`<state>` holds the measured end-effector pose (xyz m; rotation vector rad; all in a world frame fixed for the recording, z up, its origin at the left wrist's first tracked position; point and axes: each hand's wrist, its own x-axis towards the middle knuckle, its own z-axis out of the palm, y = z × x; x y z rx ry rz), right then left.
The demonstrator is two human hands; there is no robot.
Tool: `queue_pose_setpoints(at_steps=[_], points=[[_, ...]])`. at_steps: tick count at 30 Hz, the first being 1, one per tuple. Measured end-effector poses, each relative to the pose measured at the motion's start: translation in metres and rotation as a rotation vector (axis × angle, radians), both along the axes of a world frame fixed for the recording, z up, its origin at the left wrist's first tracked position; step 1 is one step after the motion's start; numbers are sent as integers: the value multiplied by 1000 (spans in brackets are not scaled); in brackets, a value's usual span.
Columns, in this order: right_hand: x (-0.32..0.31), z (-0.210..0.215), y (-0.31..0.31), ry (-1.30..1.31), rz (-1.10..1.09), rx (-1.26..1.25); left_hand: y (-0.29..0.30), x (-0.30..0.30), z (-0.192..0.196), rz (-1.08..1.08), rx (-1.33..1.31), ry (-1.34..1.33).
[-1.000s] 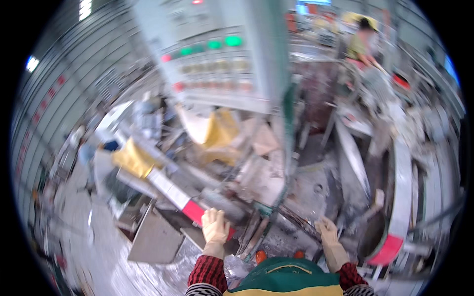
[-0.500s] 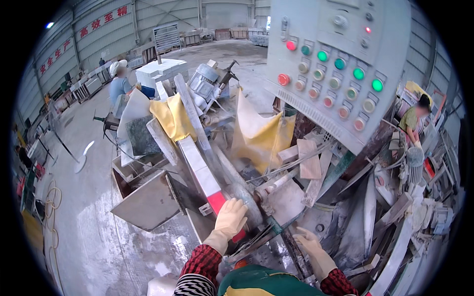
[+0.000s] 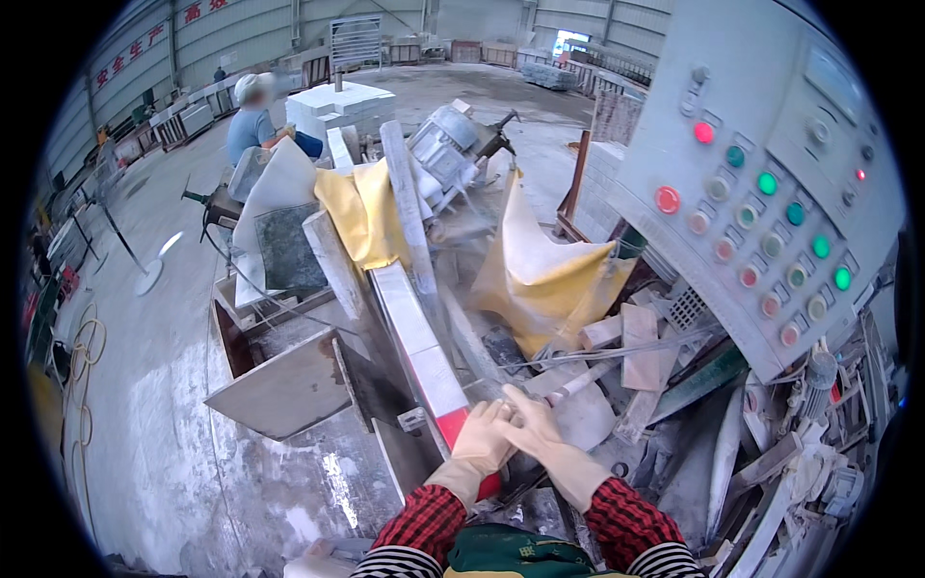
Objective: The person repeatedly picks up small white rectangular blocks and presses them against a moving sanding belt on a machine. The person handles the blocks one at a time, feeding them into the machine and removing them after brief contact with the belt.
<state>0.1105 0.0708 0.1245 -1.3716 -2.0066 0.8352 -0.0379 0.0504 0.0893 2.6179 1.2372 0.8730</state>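
Note:
My left hand [image 3: 483, 435], in a cream rubber glove, lies over the red near end [image 3: 450, 424] of a long, narrow rail. Its fingers are loosely bent over the top, and no object shows in them. White stone strips [image 3: 409, 318] lie end to end along this rail and run under a yellow flap [image 3: 361, 214]. My right hand [image 3: 544, 438], gloved alike, reaches across from the right with fingers stretched out. Its palm side meets the left hand's fingers, partly hiding them, and nothing shows in its grasp.
A grey control cabinet [image 3: 641, 159] with lit buttons stands close on the right. Beyond the flap sits a grey motor [image 3: 445, 140]. Stone offcuts [image 3: 641, 352] lie to the right, an open metal box [image 3: 289, 380] to the left. A seated person [image 3: 251, 125] works farther back.
My right hand has moved up and left from beside the machine to meet my left hand. My left hand stays at the rail's red end. The view has turned left.

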Motion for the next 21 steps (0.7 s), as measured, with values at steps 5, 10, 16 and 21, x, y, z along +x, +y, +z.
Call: queue_pose_setpoints(at_steps=[5, 10, 16, 21], points=[[-104, 27, 11, -430, 8, -41, 19, 16, -50, -19, -521, -436], [-135, 25, 14, -482, 10, -98, -6, 24, -84, -219, -751, -1117], [-130, 26, 9, -525, -38, -150, -7, 26, -85, -328, -775, -1182], [-117, 35, 16, -535, -75, -228, -9, 21, -58, -3, -598, -415]])
